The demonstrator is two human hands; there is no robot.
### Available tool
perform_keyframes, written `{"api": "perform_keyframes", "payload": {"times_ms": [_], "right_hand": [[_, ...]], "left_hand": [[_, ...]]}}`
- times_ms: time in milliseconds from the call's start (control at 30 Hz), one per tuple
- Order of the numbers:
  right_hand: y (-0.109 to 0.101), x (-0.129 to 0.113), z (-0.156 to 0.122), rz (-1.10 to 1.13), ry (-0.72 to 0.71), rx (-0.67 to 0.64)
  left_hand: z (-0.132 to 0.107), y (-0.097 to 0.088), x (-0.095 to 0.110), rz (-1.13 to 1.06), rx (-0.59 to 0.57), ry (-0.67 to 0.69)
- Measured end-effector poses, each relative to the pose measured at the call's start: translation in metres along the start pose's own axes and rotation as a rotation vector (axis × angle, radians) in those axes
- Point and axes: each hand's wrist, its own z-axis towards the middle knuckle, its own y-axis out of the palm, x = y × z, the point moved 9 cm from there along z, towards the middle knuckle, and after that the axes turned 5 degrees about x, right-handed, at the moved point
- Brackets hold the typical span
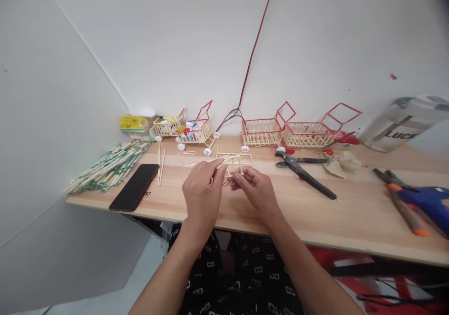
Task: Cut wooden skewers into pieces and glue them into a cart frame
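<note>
Over the near middle of the wooden table (351, 221) both my hands work on a small frame of thin wooden sticks (234, 164). My left hand (202, 191) pinches a stick at the frame's left side, its fingers closed. My right hand (255, 189) grips the frame's short upright sticks from the right, fingers curled. Loose sticks (160, 164) lie on the table just beyond and to the left of my hands.
Black phone (135, 187) and a pile of wrapped chopsticks (107, 168) at left. Stick-built carts (194, 130) and red-framed baskets (301, 130) line the wall. Black shears (305, 175), crumpled tissue (342, 162), blue glue gun (426, 205), orange-handled pliers (403, 200), a silver can (403, 123) at right.
</note>
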Motion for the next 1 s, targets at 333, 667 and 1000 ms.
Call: {"api": "perform_keyframes", "payload": {"times_ms": [333,667,1000], "right_hand": [[0.010,0.004,-0.001,-0.029,0.035,-0.091],[0.013,0.002,-0.003,-0.027,0.003,-0.123],[0.013,0.000,-0.002,-0.125,-0.077,-0.180]], "left_hand": [[0.025,0.009,-0.008,0.056,-0.250,0.152],[0.025,0.010,-0.010,0.034,-0.301,0.154],[0.024,0.012,-0.015,0.075,-0.340,0.139]]}}
